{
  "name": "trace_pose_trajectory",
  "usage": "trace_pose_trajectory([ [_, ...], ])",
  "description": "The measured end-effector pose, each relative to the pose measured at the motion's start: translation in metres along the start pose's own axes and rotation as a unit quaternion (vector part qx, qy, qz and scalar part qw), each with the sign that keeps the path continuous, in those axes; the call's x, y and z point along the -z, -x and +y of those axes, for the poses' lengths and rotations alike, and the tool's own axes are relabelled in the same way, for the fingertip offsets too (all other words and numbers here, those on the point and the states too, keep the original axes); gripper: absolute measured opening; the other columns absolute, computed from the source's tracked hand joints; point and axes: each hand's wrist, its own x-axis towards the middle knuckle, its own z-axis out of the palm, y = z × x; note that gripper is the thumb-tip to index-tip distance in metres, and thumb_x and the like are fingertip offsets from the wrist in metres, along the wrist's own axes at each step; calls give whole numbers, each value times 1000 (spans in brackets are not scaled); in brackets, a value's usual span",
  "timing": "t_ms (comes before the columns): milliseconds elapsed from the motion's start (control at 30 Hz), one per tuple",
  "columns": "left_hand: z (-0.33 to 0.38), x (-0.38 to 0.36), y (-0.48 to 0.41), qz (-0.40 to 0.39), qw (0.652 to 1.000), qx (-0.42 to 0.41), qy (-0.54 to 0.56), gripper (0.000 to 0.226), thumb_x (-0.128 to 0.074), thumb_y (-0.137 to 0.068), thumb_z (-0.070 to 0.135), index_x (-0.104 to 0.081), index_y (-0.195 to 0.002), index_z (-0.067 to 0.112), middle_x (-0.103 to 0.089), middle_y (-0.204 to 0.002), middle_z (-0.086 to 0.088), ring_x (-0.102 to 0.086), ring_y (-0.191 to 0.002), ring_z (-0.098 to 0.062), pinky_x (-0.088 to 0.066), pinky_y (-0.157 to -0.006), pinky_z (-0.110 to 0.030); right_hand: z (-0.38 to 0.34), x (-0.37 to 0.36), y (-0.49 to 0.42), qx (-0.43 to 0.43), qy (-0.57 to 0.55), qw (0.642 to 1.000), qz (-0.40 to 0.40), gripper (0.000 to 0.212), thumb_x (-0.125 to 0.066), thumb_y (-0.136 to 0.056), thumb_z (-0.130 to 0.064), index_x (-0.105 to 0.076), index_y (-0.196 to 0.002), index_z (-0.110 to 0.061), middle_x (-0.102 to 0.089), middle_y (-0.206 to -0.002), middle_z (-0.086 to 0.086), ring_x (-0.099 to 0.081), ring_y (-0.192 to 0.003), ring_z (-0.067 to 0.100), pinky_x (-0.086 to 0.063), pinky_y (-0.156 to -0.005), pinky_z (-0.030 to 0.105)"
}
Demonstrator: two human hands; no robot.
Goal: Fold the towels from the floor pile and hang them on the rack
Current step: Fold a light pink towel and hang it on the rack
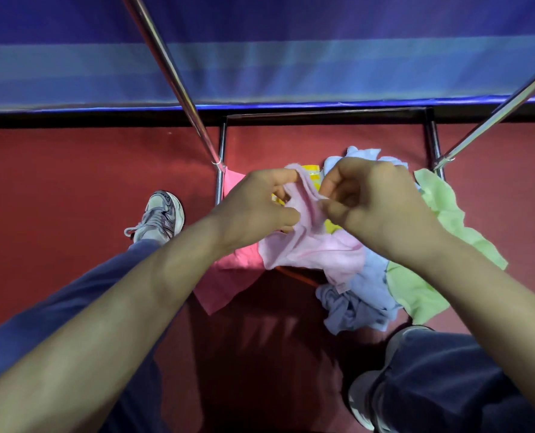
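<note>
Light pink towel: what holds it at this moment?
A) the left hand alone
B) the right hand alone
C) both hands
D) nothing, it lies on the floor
C: the left hand and the right hand each pinch the light pink towel near its upper edge.

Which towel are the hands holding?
The pale pink towel: the left hand and right hand both pinch its top edge. The green towel, blue towel and darker pink towel lie unheld.

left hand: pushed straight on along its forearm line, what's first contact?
Likely the right hand, just beyond the pale pink towel that the left hand pinches; both hands grip that towel close together. Depth between them is unclear.
</note>
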Motion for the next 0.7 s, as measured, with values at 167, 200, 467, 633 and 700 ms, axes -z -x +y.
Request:
trace_pose_trajectory([
  [167,4,-4,-4,7,999,-22,42,19,-70,-74,-11,-63,-88,0,-58,-89,-31,-56,-77,-20,-56,-71,-51,0,-10,1,-2,-54,998,-14,20,-73,-73,-12,-63,-86,-23,-65,-67,-8,-63,-62,13,-52,-69,35],
  [200,6,-4,-3,11,999,-22,47,22,-69,-73,-11,-63,-84,6,-59,-90,-32,-57,-79,-21,-55,-72,-56,0,-11,2,-4,-56,998,-12,23,-73,-74,-9,-64,-87,-25,-65,-66,-8,-61,-61,11,-51,-68,31],
  [467,7,-6,-4,1,999,-16,31,33,-71,-68,-1,-51,-91,-11,-44,-78,-12,-42,-75,-17,-44,-62,-46,4,-10,1,-32,-63,997,17,21,-74,-75,-8,-63,-83,-24,-65,-66,-8,-61,-60,9,-50,-66,26],
  [633,11,-6,-1,6,999,8,39,26,-69,-71,-13,-45,-82,-9,-44,-79,-9,-39,-60,-13,-40,-54,-24,2,-11,2,-37,-57,998,4,17,-74,-76,-9,-63,-76,-22,-64,-63,-8,-60,-59,8,-49,-64,26],
  [700,14,-5,0,2,999,3,38,27,-67,-67,-5,-45,-81,-9,-44,-79,-10,-39,-58,-12,-40,-52,-22,2,-11,2,-40,-54,998,0,14,-74,-75,-11,-64,-77,-20,-65,-65,-7,-61,-61,10,-50,-66,28],
])
